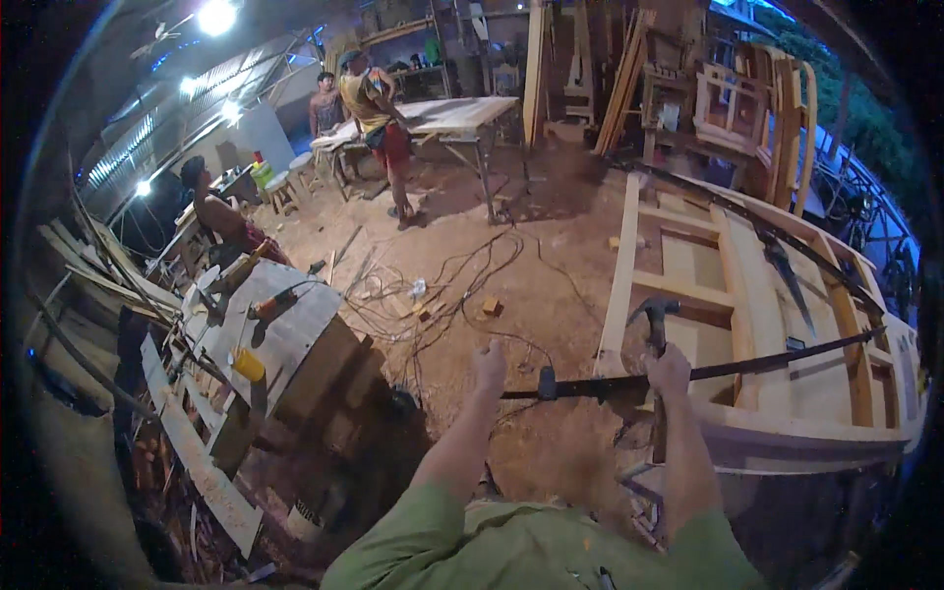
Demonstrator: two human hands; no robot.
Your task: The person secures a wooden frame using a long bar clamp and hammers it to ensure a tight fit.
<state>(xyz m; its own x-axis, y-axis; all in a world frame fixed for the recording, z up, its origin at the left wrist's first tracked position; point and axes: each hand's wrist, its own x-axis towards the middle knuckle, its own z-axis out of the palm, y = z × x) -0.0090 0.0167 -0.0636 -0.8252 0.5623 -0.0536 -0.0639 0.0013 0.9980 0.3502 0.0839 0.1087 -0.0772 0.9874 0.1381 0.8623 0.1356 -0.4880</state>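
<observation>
My right hand (669,373) is closed around the handle of a claw hammer (654,313), its metal head pointing up beside the near left corner of a wooden panel frame (728,300). To its left my left hand (489,368) is held out in a fist; whether anything is inside it, I cannot make out. A long dark bar clamp (610,386) crosses the frame's near side, and its left end reaches close to my left wrist. Another dark bar clamp (757,218) lies across the far part of the frame.
A worktable (295,320) at left carries a power tool (273,303) and a yellow cup (247,365). Cords (472,270) and wood blocks (491,307) litter the dirt floor. People stand at a far table (462,113); another person (221,211) is at left. Planks (624,84) lean behind.
</observation>
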